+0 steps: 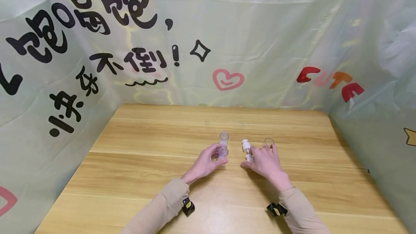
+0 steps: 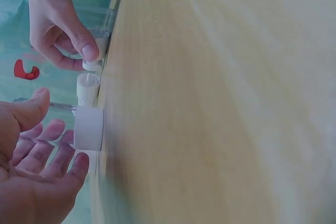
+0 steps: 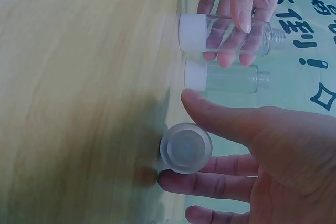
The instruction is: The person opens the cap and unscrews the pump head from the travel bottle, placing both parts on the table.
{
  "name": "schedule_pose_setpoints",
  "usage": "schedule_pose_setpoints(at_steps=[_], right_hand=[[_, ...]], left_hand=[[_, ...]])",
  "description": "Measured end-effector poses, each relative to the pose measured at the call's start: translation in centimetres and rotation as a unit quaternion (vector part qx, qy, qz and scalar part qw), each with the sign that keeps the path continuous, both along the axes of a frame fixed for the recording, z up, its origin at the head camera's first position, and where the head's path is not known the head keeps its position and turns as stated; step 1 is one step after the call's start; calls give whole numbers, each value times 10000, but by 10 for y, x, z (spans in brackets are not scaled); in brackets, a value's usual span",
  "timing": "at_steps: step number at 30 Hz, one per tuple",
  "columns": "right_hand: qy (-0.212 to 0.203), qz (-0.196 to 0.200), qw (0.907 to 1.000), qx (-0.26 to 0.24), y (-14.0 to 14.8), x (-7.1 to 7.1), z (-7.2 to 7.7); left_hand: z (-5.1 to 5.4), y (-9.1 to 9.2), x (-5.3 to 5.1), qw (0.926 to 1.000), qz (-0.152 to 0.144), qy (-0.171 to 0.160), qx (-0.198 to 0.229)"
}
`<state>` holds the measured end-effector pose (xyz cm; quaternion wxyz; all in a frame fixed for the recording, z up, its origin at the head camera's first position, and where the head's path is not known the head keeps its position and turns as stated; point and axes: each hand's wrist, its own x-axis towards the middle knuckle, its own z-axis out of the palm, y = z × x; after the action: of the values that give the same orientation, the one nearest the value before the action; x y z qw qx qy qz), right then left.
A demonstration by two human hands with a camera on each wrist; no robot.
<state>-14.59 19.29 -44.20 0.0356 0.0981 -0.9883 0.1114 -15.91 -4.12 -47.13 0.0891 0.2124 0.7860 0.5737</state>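
Observation:
My left hand (image 1: 205,161) holds a clear bottle (image 1: 223,152) with a white base upright, thumb on one side and fingers on the other. Just behind it stands a second clear bottle (image 3: 231,77), also with a white base and an uncapped threaded neck. To the right, my right hand (image 1: 264,160) pinches a small white bottle top (image 3: 186,148) between thumb and fingers, close to the tabletop. Another white top (image 1: 246,145), with a narrow tip, is on the table beyond that hand's thumb. Part of the pinched top is hidden by fingers in the head view.
A clear round piece with a thin dark rim (image 1: 269,141) is on the wooden table (image 1: 156,129) just past my right fingers. Printed cloth walls (image 1: 266,53) enclose the table at the back and both sides.

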Motion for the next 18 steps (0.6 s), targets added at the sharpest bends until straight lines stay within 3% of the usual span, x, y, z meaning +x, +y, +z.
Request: schedule_pose_setpoints(at_steps=[11, 18], right_hand=[[-74, -1, 9999, -102, 2, 0, 1], [192, -19, 9998, -109, 3, 1, 5]], left_hand=[[2, 1, 2, 9997, -4, -224, -2], [2, 1, 2, 9995, 15, -314, -11]])
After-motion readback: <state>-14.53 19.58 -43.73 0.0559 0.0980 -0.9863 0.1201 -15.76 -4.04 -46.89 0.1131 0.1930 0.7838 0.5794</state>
